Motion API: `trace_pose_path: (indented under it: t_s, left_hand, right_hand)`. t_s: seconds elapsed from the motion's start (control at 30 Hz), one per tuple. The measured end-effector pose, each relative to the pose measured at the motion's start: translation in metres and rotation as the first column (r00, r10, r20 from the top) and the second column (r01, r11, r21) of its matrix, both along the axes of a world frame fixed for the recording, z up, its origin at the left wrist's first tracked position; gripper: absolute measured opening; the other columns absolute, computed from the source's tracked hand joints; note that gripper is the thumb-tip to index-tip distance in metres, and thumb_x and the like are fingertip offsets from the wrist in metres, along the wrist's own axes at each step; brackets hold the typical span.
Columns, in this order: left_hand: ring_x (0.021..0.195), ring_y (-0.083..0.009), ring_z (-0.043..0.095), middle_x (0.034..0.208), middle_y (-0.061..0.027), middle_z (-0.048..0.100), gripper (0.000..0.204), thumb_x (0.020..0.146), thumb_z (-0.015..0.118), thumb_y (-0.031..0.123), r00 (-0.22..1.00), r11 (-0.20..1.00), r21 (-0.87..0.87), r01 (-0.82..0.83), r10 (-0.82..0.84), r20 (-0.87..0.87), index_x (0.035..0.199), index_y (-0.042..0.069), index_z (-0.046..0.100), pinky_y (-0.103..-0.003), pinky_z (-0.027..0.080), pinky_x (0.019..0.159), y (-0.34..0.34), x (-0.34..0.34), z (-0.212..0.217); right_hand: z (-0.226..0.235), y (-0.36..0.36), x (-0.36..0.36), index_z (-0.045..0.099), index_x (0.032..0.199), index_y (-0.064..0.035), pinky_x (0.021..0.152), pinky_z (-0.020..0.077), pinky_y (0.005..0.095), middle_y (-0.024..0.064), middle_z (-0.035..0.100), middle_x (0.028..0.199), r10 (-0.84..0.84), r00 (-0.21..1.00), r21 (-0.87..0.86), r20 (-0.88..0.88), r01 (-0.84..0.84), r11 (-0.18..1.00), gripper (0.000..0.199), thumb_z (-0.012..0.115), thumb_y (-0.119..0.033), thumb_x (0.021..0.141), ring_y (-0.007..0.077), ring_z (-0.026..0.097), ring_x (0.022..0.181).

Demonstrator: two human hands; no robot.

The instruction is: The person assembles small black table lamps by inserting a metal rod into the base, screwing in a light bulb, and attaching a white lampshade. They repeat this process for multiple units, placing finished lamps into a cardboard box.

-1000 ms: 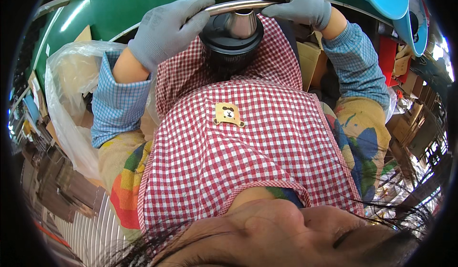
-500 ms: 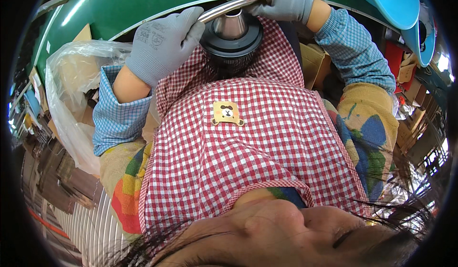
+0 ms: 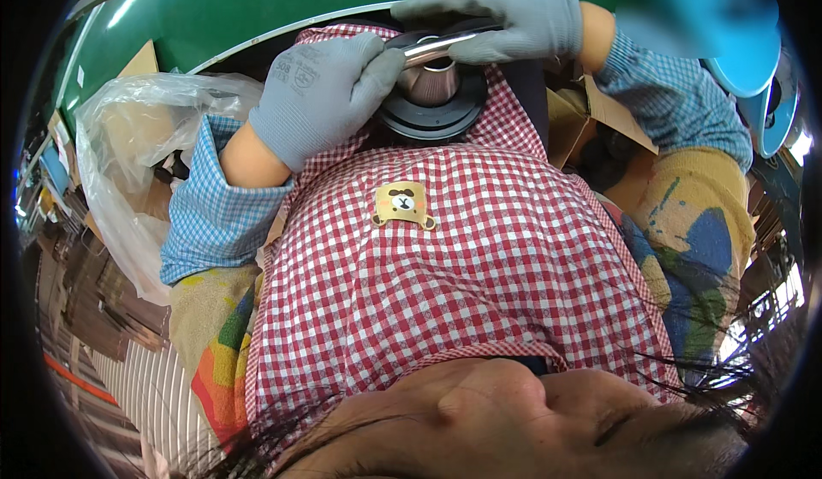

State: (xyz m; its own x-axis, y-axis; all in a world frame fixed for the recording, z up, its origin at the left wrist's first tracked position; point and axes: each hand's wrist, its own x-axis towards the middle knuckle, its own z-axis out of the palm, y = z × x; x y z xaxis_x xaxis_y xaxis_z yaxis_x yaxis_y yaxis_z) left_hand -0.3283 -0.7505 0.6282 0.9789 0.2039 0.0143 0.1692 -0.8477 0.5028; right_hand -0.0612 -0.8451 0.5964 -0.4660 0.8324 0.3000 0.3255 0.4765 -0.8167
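Note:
My left hand [image 3: 329, 92], in a grey glove, is closed round one end of a polished metal tube [image 3: 425, 52]. The tube lies tilted, rising a little to the right. My right hand [image 3: 505, 18], gloved too, reaches over the tube's darker far end with its fingers stretched out and its thumb apart, against the tube. Right below the tube is a brushed metal cone [image 3: 431, 88] with an open top. It rises from a round black ringed base [image 3: 435, 123] at my lap. Whether tube and cone touch cannot be made out.
A green tabletop [image 3: 248, 8] with a pale metal edge curves along the far side. At the left hangs a clear plastic bag [image 3: 120, 179]. A cardboard box [image 3: 612, 113] with dark items is at the right, below blue plastic parts [image 3: 736, 51]. My checked apron [image 3: 462, 248] covers my lap.
Both hands, the tube and the black base have shifted right and nearer. My right hand's fingers have loosened and stretched out over the tube's end. My left hand keeps its grip.

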Motion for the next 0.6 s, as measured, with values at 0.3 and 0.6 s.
trace_pose_path:
  t_s: [0.3, 0.6]
  left_hand:
    - [0.067, -0.0329, 0.065, 0.074, -0.0146, 0.066, 0.033, 0.098, 0.053, 0.032, 0.998, 0.962, -0.266, 0.056, -0.057, 0.004, 0.087, 0.007, 0.071, -0.042, 0.05, 0.064, 0.039, 0.012, -0.032]
    - [0.069, -0.0199, 0.062, 0.076, -0.0091, 0.068, 0.025, 0.096, 0.057, 0.026, 0.958, 0.892, -0.41, 0.192, -0.261, -0.119, 0.086, 0.006, 0.069, -0.037, 0.05, 0.066, 0.082, 0.075, -0.08]
  right_hand:
    - [0.02, -0.045, -0.042, 0.023, 0.163, -0.0037, 0.126, 0.0268, 0.0427, 0.0199, 0.03, 0.166, 0.01, 0.988, -0.488, -0.152, -0.084, 0.869, 0.077, 0.059, -0.015, 0.096, 0.0298, 0.029, 0.155]
    - [0.018, -0.076, -0.095, 0.025, 0.164, -0.0092, 0.127, 0.0242, 0.0444, 0.02, 0.027, 0.167, -0.371, 0.903, -0.341, 0.218, 0.426, 0.838, 0.096, 0.047, 0.003, 0.072, 0.0352, 0.029, 0.155]
